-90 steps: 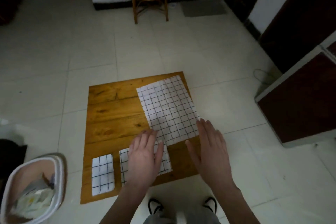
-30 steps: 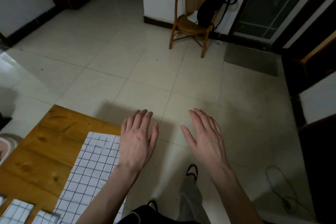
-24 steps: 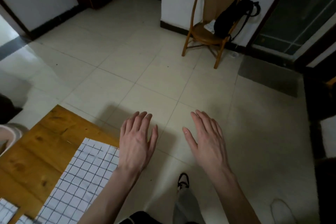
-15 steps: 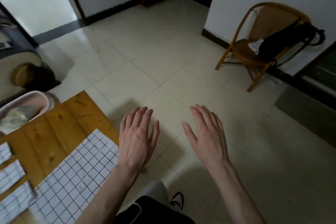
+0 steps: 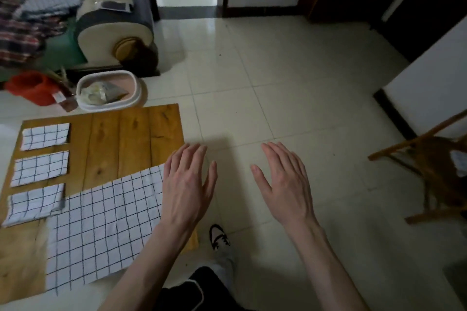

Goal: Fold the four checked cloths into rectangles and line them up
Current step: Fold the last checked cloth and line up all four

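Note:
A wooden board (image 5: 131, 134) lies on the tiled floor at the left. Three folded checked cloths sit in a column along its left edge: the far one (image 5: 45, 136), the middle one (image 5: 40, 168) and the near one (image 5: 34, 203). A large unfolded checked cloth (image 5: 101, 225) is spread flat over the near part of the board. My left hand (image 5: 188, 184) hovers with straight fingers over the cloth's right edge, holding nothing. My right hand (image 5: 285, 184) hovers flat over bare tiles to the right of the board, also holding nothing.
A white basket (image 5: 111, 91) with crumpled contents stands just beyond the board, a red object (image 5: 30, 86) to its left. A sofa end (image 5: 113, 23) with clothes is at far left. A wooden chair (image 5: 434, 159) stands at the right. My shoe (image 5: 218, 237) is by the board's near corner.
The view has swung round the board, which now lies at my left with all three folded cloths in sight. Both hands stay flat and apart, holding nothing throughout.

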Demonstrator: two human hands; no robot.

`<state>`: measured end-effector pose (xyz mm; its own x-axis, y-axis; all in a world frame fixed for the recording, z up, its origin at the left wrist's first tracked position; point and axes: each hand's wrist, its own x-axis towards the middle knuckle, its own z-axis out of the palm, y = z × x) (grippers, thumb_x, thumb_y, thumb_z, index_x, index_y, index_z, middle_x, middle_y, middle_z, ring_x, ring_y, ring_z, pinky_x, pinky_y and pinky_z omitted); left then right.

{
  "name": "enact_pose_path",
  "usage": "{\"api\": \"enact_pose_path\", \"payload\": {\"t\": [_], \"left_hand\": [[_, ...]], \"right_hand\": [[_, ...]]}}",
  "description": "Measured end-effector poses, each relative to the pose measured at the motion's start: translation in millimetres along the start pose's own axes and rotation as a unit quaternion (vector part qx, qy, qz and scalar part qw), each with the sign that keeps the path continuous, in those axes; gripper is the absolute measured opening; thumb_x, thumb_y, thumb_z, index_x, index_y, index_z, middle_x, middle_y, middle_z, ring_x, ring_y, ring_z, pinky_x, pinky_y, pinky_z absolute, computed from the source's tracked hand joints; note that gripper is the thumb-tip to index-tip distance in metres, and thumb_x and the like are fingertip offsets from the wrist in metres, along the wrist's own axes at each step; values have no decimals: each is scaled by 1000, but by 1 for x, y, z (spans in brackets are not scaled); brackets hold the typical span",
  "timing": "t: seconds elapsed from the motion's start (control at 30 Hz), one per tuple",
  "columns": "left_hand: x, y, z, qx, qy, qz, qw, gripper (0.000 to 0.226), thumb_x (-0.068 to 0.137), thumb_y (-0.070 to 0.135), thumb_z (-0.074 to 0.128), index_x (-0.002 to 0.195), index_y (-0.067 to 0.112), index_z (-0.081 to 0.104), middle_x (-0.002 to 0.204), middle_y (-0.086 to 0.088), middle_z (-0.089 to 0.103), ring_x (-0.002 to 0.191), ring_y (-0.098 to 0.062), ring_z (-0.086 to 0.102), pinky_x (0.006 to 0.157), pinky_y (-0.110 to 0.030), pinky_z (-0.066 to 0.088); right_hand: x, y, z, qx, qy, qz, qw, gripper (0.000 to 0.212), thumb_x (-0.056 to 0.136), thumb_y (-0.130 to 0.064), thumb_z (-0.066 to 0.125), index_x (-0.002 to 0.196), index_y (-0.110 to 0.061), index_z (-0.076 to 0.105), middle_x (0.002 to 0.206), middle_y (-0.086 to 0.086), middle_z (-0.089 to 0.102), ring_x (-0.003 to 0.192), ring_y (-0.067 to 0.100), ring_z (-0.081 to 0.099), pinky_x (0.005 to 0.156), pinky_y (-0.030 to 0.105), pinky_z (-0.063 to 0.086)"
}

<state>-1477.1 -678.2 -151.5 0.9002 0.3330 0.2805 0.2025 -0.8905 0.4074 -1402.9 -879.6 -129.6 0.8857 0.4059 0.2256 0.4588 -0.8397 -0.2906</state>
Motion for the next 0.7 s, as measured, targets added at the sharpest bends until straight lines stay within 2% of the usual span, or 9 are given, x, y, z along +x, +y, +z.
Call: {"api": "enact_pose_path", "payload": {"t": [0.1, 0.27, 0.4, 0.63, 0.7], "left_hand": [[26, -14, 9, -2, 26, -57, 998, 47, 107, 42, 44, 139, 11, 60, 141, -10, 62, 140, -25, 49, 116, -47, 39], [65, -44, 12, 12, 75, -144, 987, 44, 106, 39, 48, 138, 10, 62, 140, -8, 63, 137, -25, 51, 113, -48, 42], [90, -74, 5, 40, 116, -193, 973, 43, 106, 38, 50, 136, 11, 62, 138, -9, 63, 133, -25, 53, 112, -42, 40], [95, -109, -7, 100, 144, -307, 935, 45, 106, 40, 48, 139, 12, 61, 140, -9, 62, 138, -25, 49, 117, -45, 36], [94, -113, -9, 118, 155, -343, 919, 46, 107, 41, 47, 138, 11, 61, 140, -9, 63, 137, -26, 50, 117, -46, 37]], "right_hand": [[48, -14, 16, 30, -17, -38, 999, 61, 107, -53, 35, 149, -13, 53, 153, 3, 54, 146, 20, 44, 123, 34, 24], [128, -42, 45, 47, -45, -118, 991, 59, 107, -52, 36, 149, -13, 54, 153, 3, 55, 147, 19, 44, 123, 35, 25], [180, -60, 69, 46, -69, -193, 978, 58, 107, -50, 38, 150, -13, 53, 153, 5, 54, 147, 21, 44, 124, 36, 23], [239, -107, 110, 63, -116, -329, 935, 58, 108, -53, 40, 150, -15, 50, 154, 6, 54, 148, 22, 43, 124, 39, 26], [252, -123, 123, 75, -132, -372, 916, 57, 108, -53, 41, 149, -15, 51, 153, 6, 55, 148, 21, 43, 124, 43, 32]]}}
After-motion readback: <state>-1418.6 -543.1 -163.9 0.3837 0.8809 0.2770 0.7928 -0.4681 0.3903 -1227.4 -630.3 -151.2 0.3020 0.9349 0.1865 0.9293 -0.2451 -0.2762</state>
